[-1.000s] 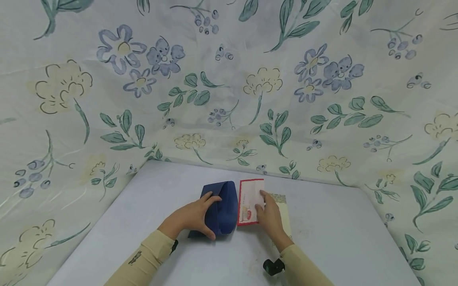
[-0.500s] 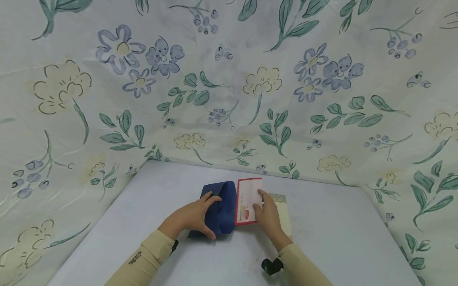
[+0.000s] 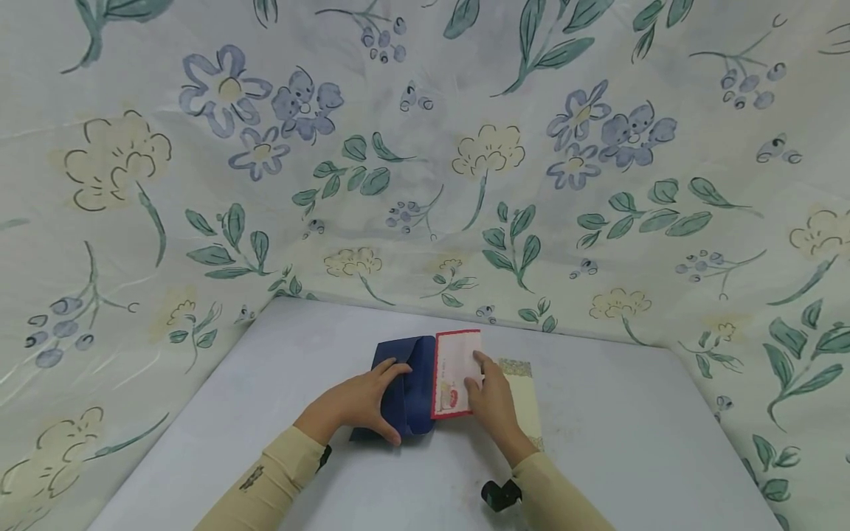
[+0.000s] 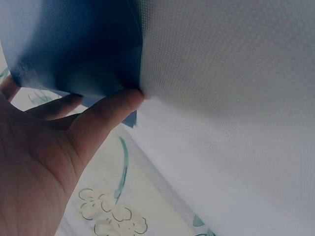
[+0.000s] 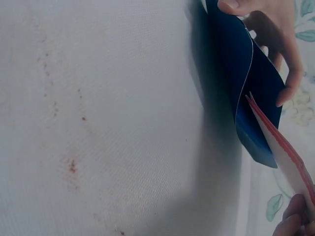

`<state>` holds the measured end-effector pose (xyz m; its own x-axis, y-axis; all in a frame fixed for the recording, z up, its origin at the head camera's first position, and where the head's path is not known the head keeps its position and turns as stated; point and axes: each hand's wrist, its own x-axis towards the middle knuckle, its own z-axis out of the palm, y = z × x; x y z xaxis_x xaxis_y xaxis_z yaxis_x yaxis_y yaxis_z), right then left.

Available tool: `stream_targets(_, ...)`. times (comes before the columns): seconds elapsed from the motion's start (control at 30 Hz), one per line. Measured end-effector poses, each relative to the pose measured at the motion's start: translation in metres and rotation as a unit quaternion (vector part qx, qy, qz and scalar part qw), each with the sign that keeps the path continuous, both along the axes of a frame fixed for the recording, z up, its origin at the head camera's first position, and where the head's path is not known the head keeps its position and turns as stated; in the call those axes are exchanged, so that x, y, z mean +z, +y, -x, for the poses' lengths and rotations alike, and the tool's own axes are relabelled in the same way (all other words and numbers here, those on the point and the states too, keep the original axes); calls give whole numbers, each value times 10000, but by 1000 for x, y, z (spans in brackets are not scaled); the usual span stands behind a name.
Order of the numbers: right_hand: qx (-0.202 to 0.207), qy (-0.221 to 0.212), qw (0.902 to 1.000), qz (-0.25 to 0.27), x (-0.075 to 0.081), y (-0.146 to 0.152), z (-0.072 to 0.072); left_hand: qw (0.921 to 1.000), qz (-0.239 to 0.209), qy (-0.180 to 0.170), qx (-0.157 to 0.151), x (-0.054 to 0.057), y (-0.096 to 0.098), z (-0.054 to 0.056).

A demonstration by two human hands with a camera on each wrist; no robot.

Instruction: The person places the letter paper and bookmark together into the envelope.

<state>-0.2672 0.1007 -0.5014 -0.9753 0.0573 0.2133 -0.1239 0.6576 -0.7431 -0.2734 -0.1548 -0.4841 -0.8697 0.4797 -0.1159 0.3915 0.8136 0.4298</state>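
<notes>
A dark blue envelope (image 3: 417, 402) is held by my left hand (image 3: 348, 404), thumb at the near edge and fingers at the far side. In the right wrist view its mouth bows apart, with the flap (image 5: 256, 150) spread out on the right-hand side. My right hand (image 3: 496, 402) pinches a white card (image 3: 458, 369) with a red border by its right edge. The card's left edge overlaps the flap in the head view. Seen from the right wrist, the leading edge of the folded card (image 5: 275, 130) lies right at the envelope's mouth.
A cream card (image 3: 523, 391) with patterned ends lies on the white table (image 3: 617, 435), partly behind my right hand. Floral fabric (image 3: 425, 184) hangs behind the table and at both sides. A small black device (image 3: 499, 495) sits at the right wrist.
My right hand has moved left with the red-bordered card, whose edge has gone from beside the envelope to over its flap. The left hand and envelope have stayed in place.
</notes>
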Motion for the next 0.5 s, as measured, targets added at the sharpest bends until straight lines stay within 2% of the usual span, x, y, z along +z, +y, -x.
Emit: stream_targets(0.5,146,-60,9999,-47,0,-8,-2,10000,-53,-13,25,1,-1,-1)
